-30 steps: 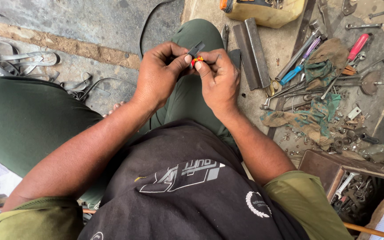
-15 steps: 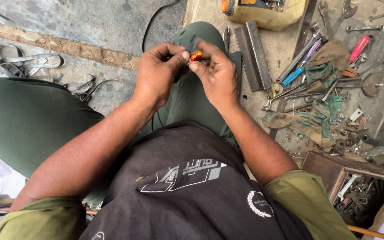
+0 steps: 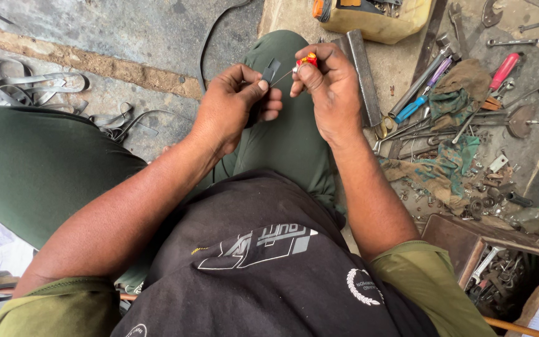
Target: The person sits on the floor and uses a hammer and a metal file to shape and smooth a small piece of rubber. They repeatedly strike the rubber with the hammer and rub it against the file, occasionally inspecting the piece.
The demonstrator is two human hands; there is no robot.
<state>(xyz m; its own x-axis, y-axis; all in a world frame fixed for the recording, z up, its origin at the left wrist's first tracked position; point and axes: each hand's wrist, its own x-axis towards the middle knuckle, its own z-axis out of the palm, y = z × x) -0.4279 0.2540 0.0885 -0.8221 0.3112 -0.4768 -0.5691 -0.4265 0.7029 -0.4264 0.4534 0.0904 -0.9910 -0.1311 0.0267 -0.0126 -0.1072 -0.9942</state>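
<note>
The person sits low on the ground, knees spread in dark green trousers, and both hands meet above the right thigh. The left hand (image 3: 235, 103) is closed in a pinch, thumb and forefinger clamped on a small flat dark grey metal piece (image 3: 271, 70) that stands up out of the fingertips. The right hand (image 3: 329, 84) is curled shut around a small tool with a red and orange handle (image 3: 307, 60); only the handle's end shows above the bent fingers, and a thin shaft runs from it toward the grey piece. Whether the tip actually touches the piece I cannot tell from here. The two hands are close together, fingertips nearly meeting.

Just beyond the right hand, a long flat grey steel bar (image 3: 360, 68) lies on the concrete floor (image 3: 126, 31). Past it stands a yellow plastic container (image 3: 378, 15) with its top cut open. To the person's right the ground is strewn with tools: a blue and purple handled screwdriver (image 3: 424, 97), a red-handled screwdriver (image 3: 505, 70), crumpled green rags (image 3: 447, 165), spanners and loose small metal parts. Nearer the right elbow sits an open brown wooden box of metal fittings (image 3: 500, 268). On the left side, coiled grey metal straps (image 3: 29, 84) lie on the floor, well apart from the hands.
</note>
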